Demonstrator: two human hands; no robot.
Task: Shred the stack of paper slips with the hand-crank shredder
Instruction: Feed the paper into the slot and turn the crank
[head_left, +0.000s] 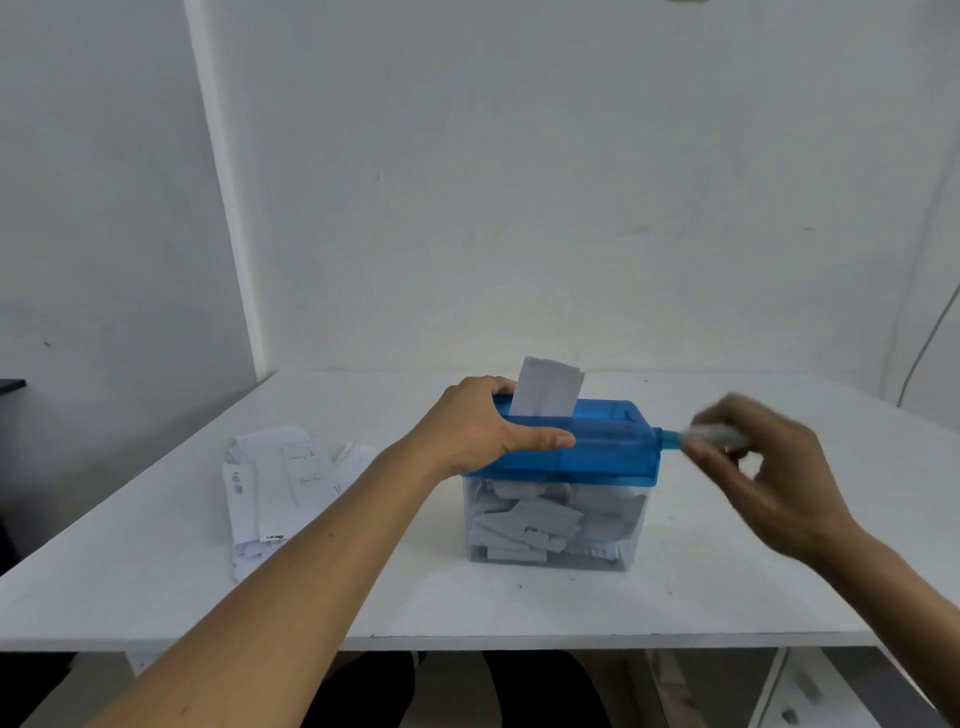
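Note:
A hand-crank shredder with a blue top (608, 447) sits on a clear bin (556, 525) holding several cut paper pieces. One white slip (548, 387) stands upright in the top slot. My left hand (483, 426) grips the left end of the blue top, thumb along its front. My right hand (769, 473), blurred, pinches the white crank handle (714, 434) at the shredder's right end. A stack of white paper slips (280, 483) lies on the table to the left of my left forearm.
The white table (571, 608) meets white walls at the back and left. A thin cable (930, 343) hangs down the wall at the far right. A white drawer unit (810, 691) shows under the table's front right edge.

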